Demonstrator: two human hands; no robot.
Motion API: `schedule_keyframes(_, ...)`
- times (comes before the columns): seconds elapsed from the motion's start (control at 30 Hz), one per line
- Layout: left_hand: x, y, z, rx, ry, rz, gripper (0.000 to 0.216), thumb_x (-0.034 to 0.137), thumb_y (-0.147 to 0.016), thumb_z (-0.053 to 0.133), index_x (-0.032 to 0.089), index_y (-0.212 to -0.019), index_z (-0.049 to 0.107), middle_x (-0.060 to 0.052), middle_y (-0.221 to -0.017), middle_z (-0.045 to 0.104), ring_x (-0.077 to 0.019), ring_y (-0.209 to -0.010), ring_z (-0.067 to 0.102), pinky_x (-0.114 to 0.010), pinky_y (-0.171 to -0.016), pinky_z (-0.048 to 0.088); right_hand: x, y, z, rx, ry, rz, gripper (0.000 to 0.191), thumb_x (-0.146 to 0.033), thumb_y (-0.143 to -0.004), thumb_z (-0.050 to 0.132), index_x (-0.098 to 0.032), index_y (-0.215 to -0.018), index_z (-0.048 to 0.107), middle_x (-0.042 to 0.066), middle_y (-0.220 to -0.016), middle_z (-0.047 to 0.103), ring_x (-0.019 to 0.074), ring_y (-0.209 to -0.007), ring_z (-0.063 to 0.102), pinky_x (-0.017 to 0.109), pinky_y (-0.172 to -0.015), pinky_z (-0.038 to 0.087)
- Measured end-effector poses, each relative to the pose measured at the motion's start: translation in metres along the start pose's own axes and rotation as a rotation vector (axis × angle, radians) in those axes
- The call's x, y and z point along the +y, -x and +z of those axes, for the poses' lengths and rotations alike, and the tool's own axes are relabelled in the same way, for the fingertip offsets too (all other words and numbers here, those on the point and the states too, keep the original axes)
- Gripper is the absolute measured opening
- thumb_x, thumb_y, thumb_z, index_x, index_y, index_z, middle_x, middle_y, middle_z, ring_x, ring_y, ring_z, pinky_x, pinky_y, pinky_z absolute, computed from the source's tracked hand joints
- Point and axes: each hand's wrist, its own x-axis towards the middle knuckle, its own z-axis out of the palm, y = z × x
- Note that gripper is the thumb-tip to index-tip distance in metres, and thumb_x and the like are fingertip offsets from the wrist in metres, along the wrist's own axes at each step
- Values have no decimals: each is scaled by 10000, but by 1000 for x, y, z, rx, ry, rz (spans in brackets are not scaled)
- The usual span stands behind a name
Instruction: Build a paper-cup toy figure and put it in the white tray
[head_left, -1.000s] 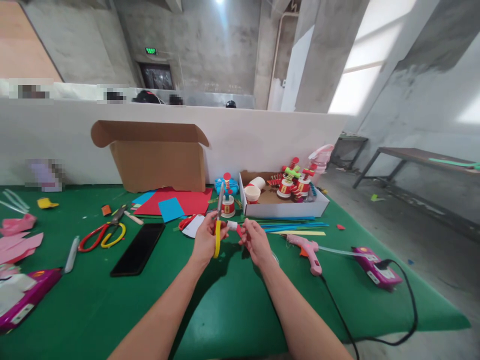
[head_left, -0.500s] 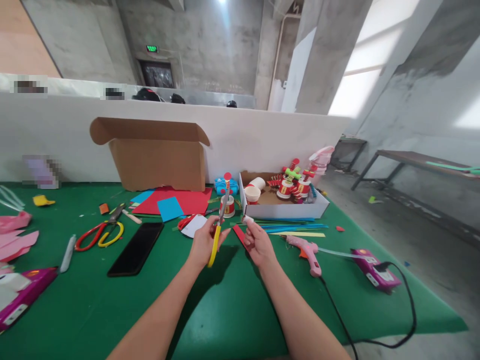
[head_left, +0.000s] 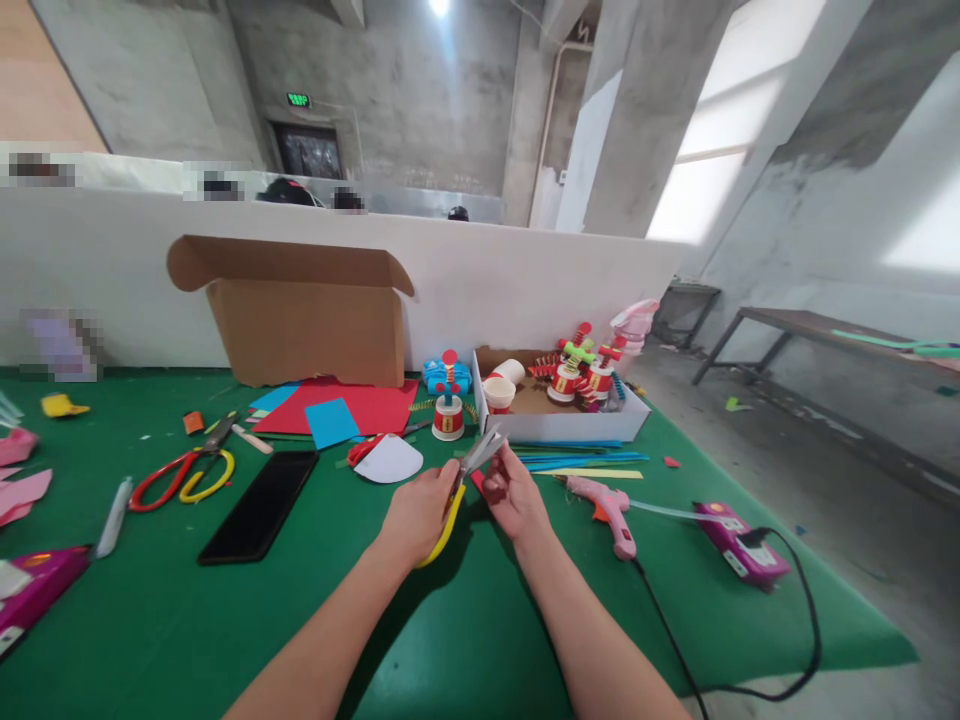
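My left hand [head_left: 421,508] grips a pair of scissors [head_left: 448,532] by yellow handles, the blades pointing away and to the right. Those blades are parted and reach the fingertips of my right hand [head_left: 513,492]. Between its thumb and fingers, the right hand pinches a small white piece, mostly hidden behind the blades and fingers. A red strip [head_left: 477,480] shows beside the right hand; whether the hand touches it I cannot tell. Beyond the hands stands a red-and-white paper-cup figure [head_left: 448,418] with spring arms. A white rounded paper piece [head_left: 390,460] lies left of it.
An open box [head_left: 562,428] holds cups and finished figures. To the right lie a pink glue gun [head_left: 611,508] and a purple power strip [head_left: 742,545] with a black cord. A phone [head_left: 259,507], red-and-yellow pliers [head_left: 191,470] and coloured sheets [head_left: 375,405] are on the left.
The scissors have swung from nearly upright to slanting right, and their blades now meet the white piece at my right fingertips. The view has shifted slightly.
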Motion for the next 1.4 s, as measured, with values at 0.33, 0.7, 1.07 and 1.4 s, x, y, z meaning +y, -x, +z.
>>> schedule_keyframes(0.33,1,0,0,-16,-9,-12,288,215,-916,340,211,-1198,403,-78,-961,644,-231,-840,652,-308,-666,462,1,1,1,-33,10,18,281,-305,-629,818,-151,-669,587,-89,-510,497,-10,-363,317,98,-324,309)
schedule_keyframes(0.7,2,0,0,-22,6,-10,306,208,-906,352,208,-1208,407,-75,-956,656,-239,-847,660,-313,-673,467,3,-2,-2,-54,-4,10,262,-308,-618,822,-157,-685,618,-88,-524,505,-5,-375,314,102,-332,316)
schedule_keyframes(1.07,2,0,0,-27,9,-17,308,197,-906,349,205,-1208,407,-81,-963,661,-235,-850,666,-296,-680,465,5,-5,-5,-76,13,-11,245,-292,-642,809,-162,-748,630,-96,-533,501,-2,-383,332,95,-344,335)
schedule_keyframes(1.4,2,0,2,-27,21,-16,293,208,-915,335,208,-1201,402,-81,-956,658,-227,-847,663,-296,-683,466,5,-3,-4,-47,16,-39,257,-292,-601,827,-162,-728,644,-95,-514,491,8,-387,325,116,-352,335)
